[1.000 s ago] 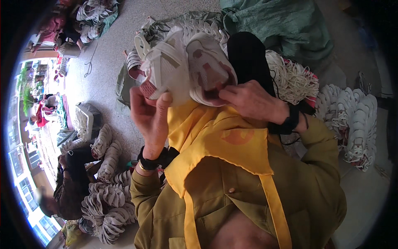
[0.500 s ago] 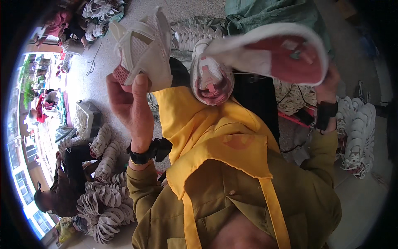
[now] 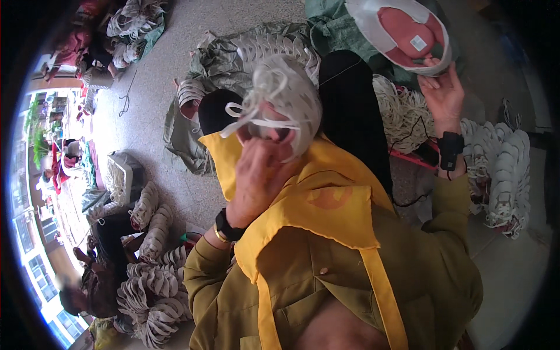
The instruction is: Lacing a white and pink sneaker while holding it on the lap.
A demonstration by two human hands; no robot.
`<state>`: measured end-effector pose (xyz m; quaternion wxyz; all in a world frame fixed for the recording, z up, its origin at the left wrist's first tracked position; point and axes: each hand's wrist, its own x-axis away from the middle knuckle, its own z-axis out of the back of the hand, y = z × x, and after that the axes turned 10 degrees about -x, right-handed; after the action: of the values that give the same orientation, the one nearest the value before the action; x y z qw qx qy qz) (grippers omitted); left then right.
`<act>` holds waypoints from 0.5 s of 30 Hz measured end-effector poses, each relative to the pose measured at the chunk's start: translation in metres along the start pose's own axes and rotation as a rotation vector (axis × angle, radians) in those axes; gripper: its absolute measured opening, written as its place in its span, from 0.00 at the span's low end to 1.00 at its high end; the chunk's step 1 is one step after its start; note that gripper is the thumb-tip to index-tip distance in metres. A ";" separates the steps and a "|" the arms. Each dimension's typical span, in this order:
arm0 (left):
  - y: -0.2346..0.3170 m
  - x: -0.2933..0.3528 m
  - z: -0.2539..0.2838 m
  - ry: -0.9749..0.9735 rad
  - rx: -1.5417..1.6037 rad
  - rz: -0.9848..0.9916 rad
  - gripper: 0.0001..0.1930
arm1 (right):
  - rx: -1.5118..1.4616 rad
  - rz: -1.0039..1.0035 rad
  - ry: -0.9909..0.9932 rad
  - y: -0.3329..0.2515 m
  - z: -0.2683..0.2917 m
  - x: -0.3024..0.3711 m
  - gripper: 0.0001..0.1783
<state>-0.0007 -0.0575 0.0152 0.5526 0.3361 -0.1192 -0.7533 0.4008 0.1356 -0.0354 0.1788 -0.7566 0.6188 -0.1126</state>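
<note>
Gripping a laced upper [image 3: 303, 96] over the apron [image 3: 338, 175] in curled left fingers [image 3: 255, 156] and, out to the right, a pink-lined upper [image 3: 401, 24] in right fingers [image 3: 453, 77], with pale label [image 3: 418, 42] unreadable inside.

- Speckled floor [image 3: 169, 58] here, crumpled grey-green sheet [image 3: 185, 143] spread on it!
- Left of the sheet, a dark cord [image 3: 125, 105]!
- Well right of it, stacked white shoe uppers [image 3: 508, 181]!

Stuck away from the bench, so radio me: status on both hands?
Left hand at laced upper, exact grip blurred. Right hand holding pink-lined upper aloft, well apart. Loose laces across laced upper's opening.
</note>
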 end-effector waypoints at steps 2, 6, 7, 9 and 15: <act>-0.004 -0.003 -0.010 -0.059 -0.088 -0.127 0.18 | 0.040 0.004 0.011 0.011 -0.007 0.002 0.21; -0.008 -0.014 -0.021 -0.264 -0.163 -0.213 0.27 | 0.185 0.046 0.177 0.034 -0.025 0.011 0.20; -0.009 -0.016 -0.022 -0.331 -0.135 -0.207 0.28 | 0.230 0.019 0.143 0.040 -0.027 0.013 0.23; -0.011 -0.023 -0.021 -0.359 -0.153 -0.247 0.28 | 0.408 0.035 0.044 0.056 -0.048 0.020 0.24; -0.006 -0.042 -0.027 -0.358 -0.219 -0.304 0.28 | 0.862 0.045 -0.101 0.086 -0.079 0.047 0.17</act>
<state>0.0187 -0.0122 0.0078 0.4363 0.1496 -0.0807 -0.8836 0.3029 0.0644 -0.0016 0.5109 -0.6038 0.5220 -0.3194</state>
